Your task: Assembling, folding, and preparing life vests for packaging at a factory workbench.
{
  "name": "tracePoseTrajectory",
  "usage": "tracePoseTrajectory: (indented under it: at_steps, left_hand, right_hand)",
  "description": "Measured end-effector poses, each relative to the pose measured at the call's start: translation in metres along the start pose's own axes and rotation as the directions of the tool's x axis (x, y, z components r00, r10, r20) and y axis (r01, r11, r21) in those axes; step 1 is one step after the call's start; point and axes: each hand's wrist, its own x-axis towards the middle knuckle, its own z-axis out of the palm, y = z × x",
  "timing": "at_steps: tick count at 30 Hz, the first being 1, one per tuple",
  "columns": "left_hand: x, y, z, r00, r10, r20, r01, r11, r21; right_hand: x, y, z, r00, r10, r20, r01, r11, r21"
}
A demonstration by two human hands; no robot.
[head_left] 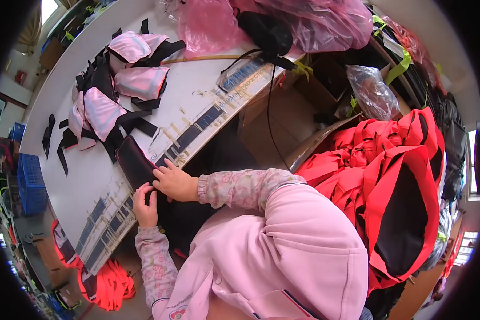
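A black padded fabric piece [136,162] with thin dark red edging lies over the white table's near edge, its lower part hanging down. My right hand [175,182] grips its right edge, fingers bent over the border. Just to the left and nearer, my left hand [146,206] pinches the lower end of the same piece between thumb and fingers. The fingertips of both hands almost meet. Past the piece lies a heap of pink padded pieces [104,110] with black straps. What hangs under my hands is dark and hard to make out.
The white table [189,101] has worn tape along its near edge. Pink plastic bags [325,26] and a black pouch [265,33] lie at its far end. Red-strapped black items [378,176] pile up on my right. Blue crates [31,181] stand at far left, red bundles [109,285] below.
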Motion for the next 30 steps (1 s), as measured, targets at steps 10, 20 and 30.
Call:
tracePoseTrajectory:
  at_steps: [10,20,30]
  left_hand:
    - [-0.006,0.007,0.001,0.995,0.08,0.066,-0.079,0.997,-0.019]
    - [0.006,0.014,0.007,0.967,-0.102,-0.234,0.08,0.992,-0.102]
    - [0.007,-0.011,0.01,0.874,-0.056,-0.482,0.041,0.998,-0.042]
  right_hand:
    - [0.009,0.018,0.014,0.937,0.345,0.053,-0.295,0.699,0.651]
    - [0.015,-0.005,-0.005,0.89,0.416,-0.185,-0.225,0.755,0.616]
    - [0.039,-0.005,0.015,0.806,0.568,0.169,-0.246,0.06,0.968]
